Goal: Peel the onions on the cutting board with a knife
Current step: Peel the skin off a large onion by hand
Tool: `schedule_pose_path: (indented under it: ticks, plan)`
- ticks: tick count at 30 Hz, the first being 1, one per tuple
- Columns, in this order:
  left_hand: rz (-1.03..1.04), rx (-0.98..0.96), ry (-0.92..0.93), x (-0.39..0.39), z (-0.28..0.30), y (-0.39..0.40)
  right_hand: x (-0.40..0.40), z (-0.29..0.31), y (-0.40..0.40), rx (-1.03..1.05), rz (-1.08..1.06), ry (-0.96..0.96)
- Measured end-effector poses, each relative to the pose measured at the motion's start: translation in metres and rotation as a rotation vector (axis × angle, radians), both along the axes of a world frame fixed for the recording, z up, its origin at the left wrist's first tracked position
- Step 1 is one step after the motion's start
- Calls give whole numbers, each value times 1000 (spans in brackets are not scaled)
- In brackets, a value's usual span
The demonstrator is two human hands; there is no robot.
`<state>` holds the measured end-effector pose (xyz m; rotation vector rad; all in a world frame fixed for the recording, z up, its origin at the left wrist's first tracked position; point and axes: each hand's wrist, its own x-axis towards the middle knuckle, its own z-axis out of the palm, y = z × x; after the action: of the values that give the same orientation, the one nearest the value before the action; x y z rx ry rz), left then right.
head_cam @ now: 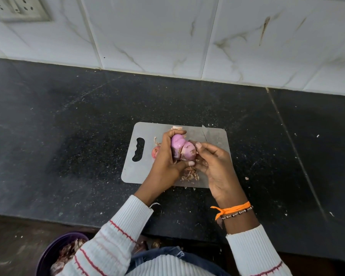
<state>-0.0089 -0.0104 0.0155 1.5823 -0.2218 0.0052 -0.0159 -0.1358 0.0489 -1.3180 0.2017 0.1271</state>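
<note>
A grey cutting board (136,173) lies on the black counter. Above it my left hand (165,160) grips a partly peeled purple onion (182,149) with two lobes. My right hand (213,166) is curled round a knife (205,134); its thumb touches the onion's right side and the blade points away from me, while the handle is hidden in the palm. A second, unpeeled onion (155,152) sits on the board, partly behind my left hand. Dry onion peels (190,175) lie on the board under my hands.
A purple bowl (46,253) filled with onion skins stands below the counter edge at the lower left. Small peel scraps are scattered over the black counter (68,126). A tiled wall (167,32) with a socket (18,8) closes off the back.
</note>
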Motion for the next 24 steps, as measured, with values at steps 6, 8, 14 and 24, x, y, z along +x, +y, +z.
schedule_pose_path:
  ticks: [6,8,14,24]
  plan:
    - [-2,-41,52,1,0,0,2,-4,0,-87,-130,-39]
    - [-1,-26,62,1,-2,1,1,-5,2,-152,-179,-91]
    - [43,29,48,-1,-4,-1,-5,1,8,-151,-35,-149]
    - [60,61,-6,-6,-3,-4,0,-8,28,-79,-315,-108]
